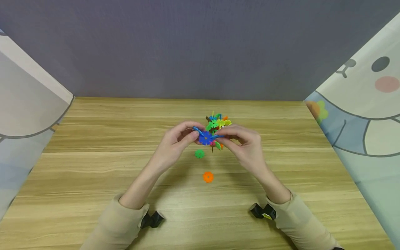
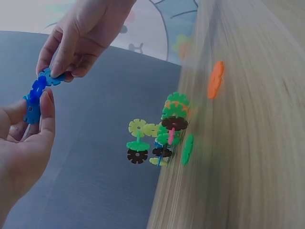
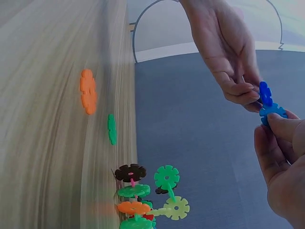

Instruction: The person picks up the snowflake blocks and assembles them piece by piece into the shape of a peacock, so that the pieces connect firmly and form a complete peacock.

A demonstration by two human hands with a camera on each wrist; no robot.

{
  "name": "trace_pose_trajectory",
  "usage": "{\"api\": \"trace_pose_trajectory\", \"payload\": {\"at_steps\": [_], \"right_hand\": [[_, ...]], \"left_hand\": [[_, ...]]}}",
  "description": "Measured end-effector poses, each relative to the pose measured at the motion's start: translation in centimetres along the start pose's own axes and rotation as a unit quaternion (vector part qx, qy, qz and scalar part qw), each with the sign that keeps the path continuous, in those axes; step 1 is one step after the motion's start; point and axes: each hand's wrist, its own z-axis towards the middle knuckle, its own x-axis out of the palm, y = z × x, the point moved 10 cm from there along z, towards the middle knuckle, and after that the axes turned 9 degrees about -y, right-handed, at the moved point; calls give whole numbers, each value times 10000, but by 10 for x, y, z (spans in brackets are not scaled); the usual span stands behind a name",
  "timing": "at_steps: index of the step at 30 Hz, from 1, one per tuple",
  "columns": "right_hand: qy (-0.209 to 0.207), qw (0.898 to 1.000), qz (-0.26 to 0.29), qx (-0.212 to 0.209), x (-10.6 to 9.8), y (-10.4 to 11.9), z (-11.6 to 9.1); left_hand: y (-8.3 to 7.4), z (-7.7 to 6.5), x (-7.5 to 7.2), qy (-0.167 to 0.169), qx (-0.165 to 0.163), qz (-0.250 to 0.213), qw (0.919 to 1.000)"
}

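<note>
Both hands are raised above the table, joined by a short chain of notched plastic discs. At its middle is a dark blue disc (image 1: 205,138), facing the head camera. My left hand (image 1: 168,146) pinches a lighter blue disc (image 2: 32,112) on one side of it. On the other side, my right hand (image 1: 247,146) grips another light blue disc (image 3: 272,113) between thumb and fingers. In the left wrist view the discs appear slotted into each other. Beyond the hands stands a multicoloured cluster of joined discs (image 1: 214,124), partly hidden by them in the head view.
A loose green disc (image 1: 199,153) lies flat on the wooden table (image 1: 109,156), nearer than the cluster. Closer to the person lies an orange disc (image 1: 208,177). A grey panel (image 1: 193,52) rises behind the table, with patterned panels (image 1: 368,114) at the sides.
</note>
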Motion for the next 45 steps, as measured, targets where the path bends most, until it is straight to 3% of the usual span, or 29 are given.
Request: {"api": "trace_pose_trajectory", "payload": {"at_steps": [10, 19, 25, 28, 32, 36, 39, 41, 45], "right_hand": [[-56, 9998, 203, 57, 1, -1, 0], [-177, 9983, 555, 6, 5, 1, -2], [-233, 9974, 666, -118, 5, 3, -3], [-199, 9984, 523, 17, 5, -2, -3], [-62, 9973, 436, 591, 5, -20, -3], [319, 9882, 546, 1398, 10, -46, -8], [938, 9757, 465, 1926, 18, -66, -19], [1570, 9629, 271, 2179, 25, -76, -29], [2914, 9246, -49, 2452, 39, -91, -56]], "left_hand": [[5, -1, 3, 87, -246, -406, 9988], [13, -1, 0, -145, -644, -676, 9955], [13, 0, 0, -156, -630, -572, 9963], [13, 0, 1, -88, -622, -495, 9968], [12, 1, 1, -30, -665, -502, 9965], [10, 4, -10, -334, -651, -624, 9954], [8, 6, -21, -639, -579, -724, 9936], [6, 7, -27, -769, -536, -731, 9929], [5, 9, -32, -859, -523, -713, 9924]]}}
